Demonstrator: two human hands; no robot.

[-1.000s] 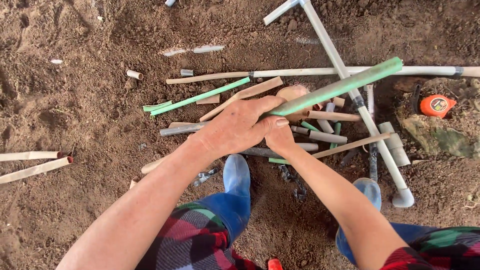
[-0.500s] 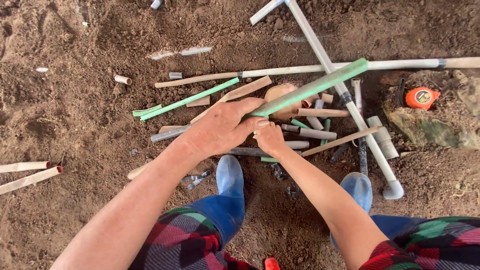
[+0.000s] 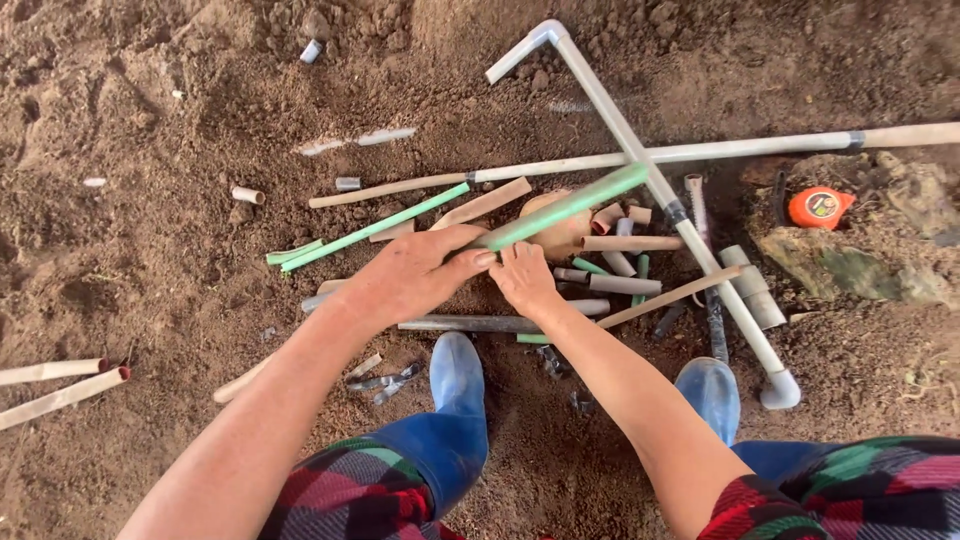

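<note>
My left hand (image 3: 412, 272) and my right hand (image 3: 524, 277) meet over a heap of cut pipe pieces on bare soil. Both grip the near end of a short green pipe (image 3: 575, 204), which slants up to the right above the heap. Under the hands lie a dark grey pipe (image 3: 468, 323), tan and grey offcuts (image 3: 626, 244) and a long thin green pipe (image 3: 373, 229). The held pipe's near end is hidden by my fingers.
A long white pipe with elbow fittings (image 3: 660, 186) crosses the heap diagonally; another long pipe (image 3: 700, 152) runs to the right edge. An orange tape measure (image 3: 819, 207) sits on a rock at right. Two tan pipes (image 3: 55, 385) lie at left. Blue rubber boots (image 3: 455, 375) stand below.
The view has shifted a little. Both hands stay together on the green pipe's near end, and the pipe's angle looks much the same.
</note>
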